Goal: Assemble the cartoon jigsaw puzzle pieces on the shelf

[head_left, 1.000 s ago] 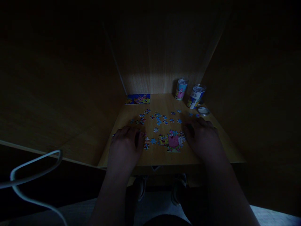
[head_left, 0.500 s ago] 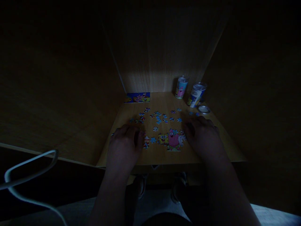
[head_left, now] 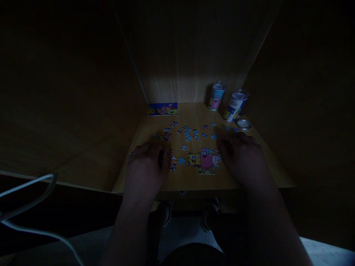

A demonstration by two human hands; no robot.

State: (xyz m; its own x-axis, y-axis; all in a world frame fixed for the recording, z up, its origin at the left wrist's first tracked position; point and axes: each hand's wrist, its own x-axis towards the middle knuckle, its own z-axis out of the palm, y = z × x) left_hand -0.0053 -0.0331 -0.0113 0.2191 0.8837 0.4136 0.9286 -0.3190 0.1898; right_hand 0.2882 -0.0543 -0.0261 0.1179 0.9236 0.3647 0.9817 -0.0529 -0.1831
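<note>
A partly joined cartoon puzzle (head_left: 204,161) lies near the front edge of a wooden desk (head_left: 191,181). Several loose blue pieces (head_left: 188,133) are scattered behind it. My left hand (head_left: 146,166) rests palm down on the desk, fingers loosely bent, its thumb beside a few joined pieces (head_left: 172,163). My right hand (head_left: 244,157) lies palm down just right of the joined part, fingers reaching toward its edge. Neither hand shows anything held. The scene is very dark.
A picture card (head_left: 162,109) lies at the back left of the desk. Two printed tins (head_left: 216,96) (head_left: 235,105) and a round lid (head_left: 244,124) stand at the back right. Wooden walls close in both sides. A white cable (head_left: 30,192) loops at the left.
Both hands have stayed nearly still on the desk. The view has shifted a little, so the desk and tins sit slightly higher and to the right.
</note>
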